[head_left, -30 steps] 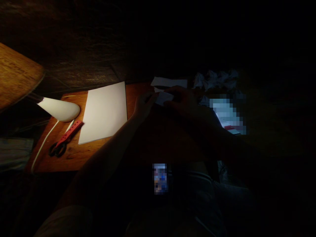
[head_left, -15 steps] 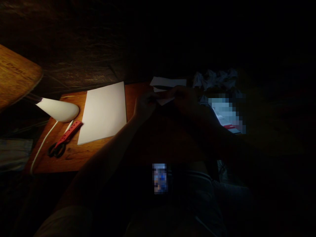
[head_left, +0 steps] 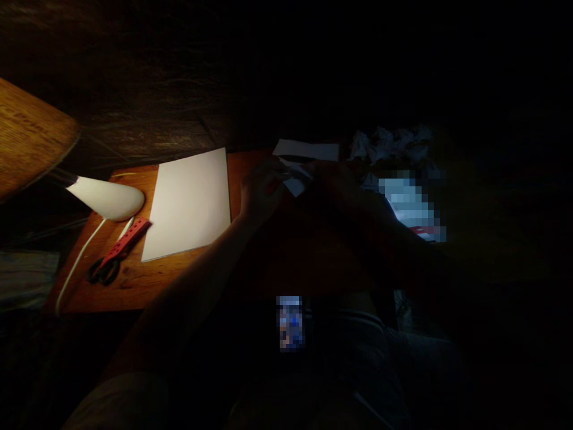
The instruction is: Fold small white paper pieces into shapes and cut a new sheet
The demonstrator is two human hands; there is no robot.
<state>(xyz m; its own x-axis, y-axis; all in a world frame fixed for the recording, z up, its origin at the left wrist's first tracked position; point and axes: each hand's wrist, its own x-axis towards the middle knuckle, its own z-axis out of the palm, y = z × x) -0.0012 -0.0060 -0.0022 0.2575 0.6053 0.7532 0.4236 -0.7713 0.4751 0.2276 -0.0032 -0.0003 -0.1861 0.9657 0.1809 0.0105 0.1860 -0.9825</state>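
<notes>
Between my two hands, over the dark middle of the wooden table (head_left: 268, 269), is a small folded piece of white paper (head_left: 296, 184). My left hand (head_left: 263, 186) is closed on its left side, the fingers dim but bent round it. At the right side of the paper, my right hand (head_left: 332, 182) is closed as well, its fingers mostly lost in shadow. Just behind the hands lie white paper strips (head_left: 311, 149). To the left of my left arm rests a stack of white paper sheets (head_left: 190, 206), brightly lit.
A lamp with a white base (head_left: 110, 199) stands at the left, its cord running off the table. Near it lie a red power strip (head_left: 128, 239) and black-handled scissors (head_left: 104, 272). Crumpled or folded papers (head_left: 389, 144) and a lit screen (head_left: 407, 203) are on the right.
The small paper between my hands has turned and shows more of its white surface, pointing lower. Both hands have shifted slightly; the things on the table stay where they were.
</notes>
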